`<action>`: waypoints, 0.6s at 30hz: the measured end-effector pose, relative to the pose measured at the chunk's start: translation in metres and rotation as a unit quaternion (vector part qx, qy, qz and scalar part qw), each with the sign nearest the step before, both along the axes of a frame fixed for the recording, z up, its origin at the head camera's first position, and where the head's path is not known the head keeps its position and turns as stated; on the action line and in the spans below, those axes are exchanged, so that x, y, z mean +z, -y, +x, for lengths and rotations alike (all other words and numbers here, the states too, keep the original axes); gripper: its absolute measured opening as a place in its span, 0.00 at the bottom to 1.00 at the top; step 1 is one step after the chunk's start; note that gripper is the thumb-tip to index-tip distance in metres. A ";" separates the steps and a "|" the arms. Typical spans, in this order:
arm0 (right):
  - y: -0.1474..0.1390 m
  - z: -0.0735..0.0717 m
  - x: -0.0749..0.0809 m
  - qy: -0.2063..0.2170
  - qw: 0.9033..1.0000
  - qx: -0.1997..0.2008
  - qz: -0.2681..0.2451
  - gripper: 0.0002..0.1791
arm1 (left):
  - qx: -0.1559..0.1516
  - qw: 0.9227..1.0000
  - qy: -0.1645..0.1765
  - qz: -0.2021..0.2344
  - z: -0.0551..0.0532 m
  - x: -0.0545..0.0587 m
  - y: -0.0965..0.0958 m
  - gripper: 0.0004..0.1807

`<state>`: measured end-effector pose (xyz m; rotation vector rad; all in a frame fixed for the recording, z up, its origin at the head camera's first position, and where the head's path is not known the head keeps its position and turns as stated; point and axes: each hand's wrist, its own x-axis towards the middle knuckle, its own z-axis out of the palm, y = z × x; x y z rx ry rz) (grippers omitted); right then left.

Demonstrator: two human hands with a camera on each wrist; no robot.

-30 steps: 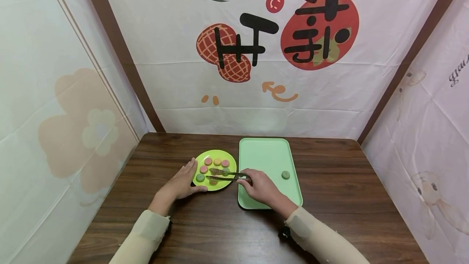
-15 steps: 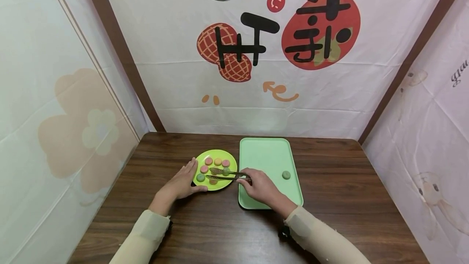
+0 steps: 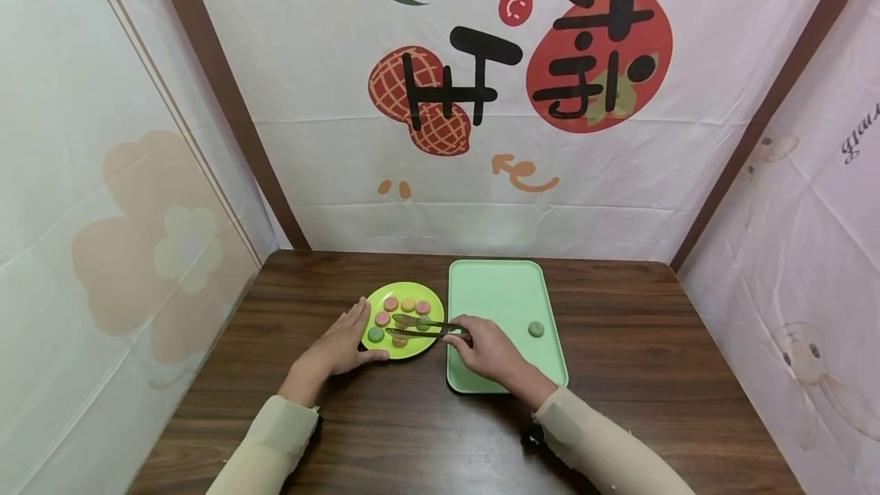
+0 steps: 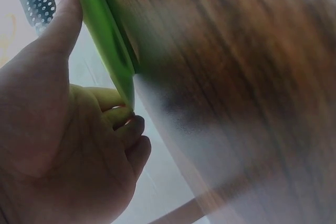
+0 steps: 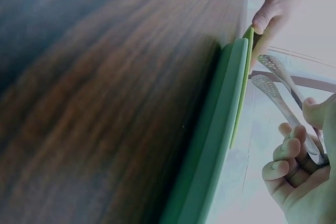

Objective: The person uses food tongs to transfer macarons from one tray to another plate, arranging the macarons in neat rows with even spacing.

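Observation:
My right hand point(image 3: 488, 350) grips a pair of metal tongs point(image 5: 286, 93) with perforated tips. They reach left over a lime-green plate point(image 3: 435, 298), their two arms apart and nothing between the tips in the right wrist view. Several macarons lie on the plate: pink macarons point(image 3: 390, 303), a yellow macaron point(image 3: 409, 305), a green macaron point(image 3: 375, 334) and an orange macaron point(image 3: 399, 342) among them. The tongs partly cover some. My left hand point(image 3: 340, 344) rests against the plate's left side, fingers extended along the rim and thumb point(image 4: 65, 17) at the near edge.
Right beside the plate lies a mint-green tray point(image 3: 495, 285) with one green macaron point(image 3: 536, 329) on its right side. Both stand on a dark wooden table point(image 3: 619, 342). Printed cloth walls point(image 3: 330, 174) enclose its back and sides.

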<state>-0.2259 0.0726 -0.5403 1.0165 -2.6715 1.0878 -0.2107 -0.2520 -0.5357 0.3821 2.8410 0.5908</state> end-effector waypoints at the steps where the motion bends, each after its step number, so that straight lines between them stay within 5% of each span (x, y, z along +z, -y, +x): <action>1: 0.000 0.000 0.000 0.002 1.000 -0.001 -0.001 0.12 | -0.001 1.000 0.000 0.003 0.000 0.000 0.000 0.65; 18: -0.007 0.000 0.002 0.009 1.000 -0.013 -0.005 0.14 | 0.003 1.000 0.002 -0.006 0.000 0.000 -0.001 0.64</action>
